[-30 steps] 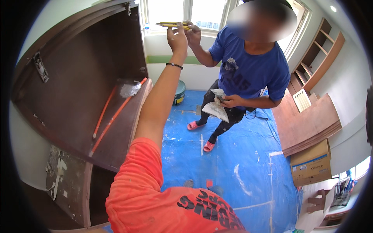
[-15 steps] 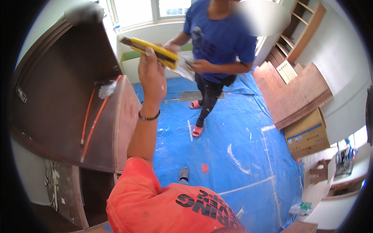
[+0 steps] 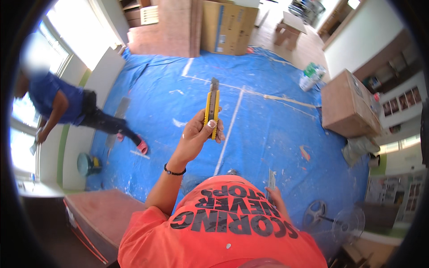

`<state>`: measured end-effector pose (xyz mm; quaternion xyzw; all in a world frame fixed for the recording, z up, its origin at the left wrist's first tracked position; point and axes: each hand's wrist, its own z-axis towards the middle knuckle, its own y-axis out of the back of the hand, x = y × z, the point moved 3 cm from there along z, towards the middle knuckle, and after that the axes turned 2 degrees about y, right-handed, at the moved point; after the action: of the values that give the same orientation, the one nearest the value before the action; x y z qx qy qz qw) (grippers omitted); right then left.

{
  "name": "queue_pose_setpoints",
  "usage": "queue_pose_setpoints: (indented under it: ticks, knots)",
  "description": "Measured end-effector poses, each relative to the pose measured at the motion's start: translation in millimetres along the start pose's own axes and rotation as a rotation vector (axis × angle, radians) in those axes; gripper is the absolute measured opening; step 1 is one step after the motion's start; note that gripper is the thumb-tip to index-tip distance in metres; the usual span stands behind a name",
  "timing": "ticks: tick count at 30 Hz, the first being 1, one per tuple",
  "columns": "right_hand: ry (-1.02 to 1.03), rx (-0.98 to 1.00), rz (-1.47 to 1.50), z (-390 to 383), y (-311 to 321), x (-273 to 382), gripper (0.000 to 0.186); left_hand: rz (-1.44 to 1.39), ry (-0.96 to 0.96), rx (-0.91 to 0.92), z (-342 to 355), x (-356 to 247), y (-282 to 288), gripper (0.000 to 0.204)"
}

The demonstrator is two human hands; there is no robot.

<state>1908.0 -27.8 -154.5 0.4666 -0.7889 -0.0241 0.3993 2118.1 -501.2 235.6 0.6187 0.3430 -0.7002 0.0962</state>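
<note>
My left hand [image 3: 203, 127] is closed round a yellow utility knife [image 3: 212, 111], held upright in the middle of the view with its metal tip upward. At the lower right, my right hand [image 3: 275, 194], partly hidden by my red shirt, grips a thin metal tool [image 3: 271, 183] whose kind I cannot make out. A co-worker [image 3: 56, 98] in a blue shirt and pink slippers is at the far left by the windows, with something grey in a hand.
A blue sheet [image 3: 263, 138] covers the floor. Boards [image 3: 163, 35] and cardboard [image 3: 225, 31] lean at the back. A wooden box [image 3: 346, 105] and standing fan [image 3: 339, 223] are on the right. A bucket [image 3: 84, 164] and brown cabinet [image 3: 98, 210] are on the left.
The knife, earlier between the co-worker's hand and my left hand, is now in my left hand alone, lower and upright. My view has swung right; the co-worker now appears at the left.
</note>
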Motion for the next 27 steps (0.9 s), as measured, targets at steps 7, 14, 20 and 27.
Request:
queue_pose_setpoints:
  ticks: [7,14,20,27]
  knots:
    - [-0.067,-0.148,0.122,33,57,-23,0.055,0.044,0.117,0.243,119,54,-117,0.043]
    - [-0.136,-0.212,0.189,77,76,40,0.066,0.111,0.228,0.227,267,119,-166,0.043]
    - [-0.379,-0.296,0.261,110,102,69,0.071,0.030,0.333,0.358,449,180,-202,0.041]
    - [-0.751,-0.564,0.547,176,128,139,0.069,0.194,0.292,0.527,676,175,-279,0.039]
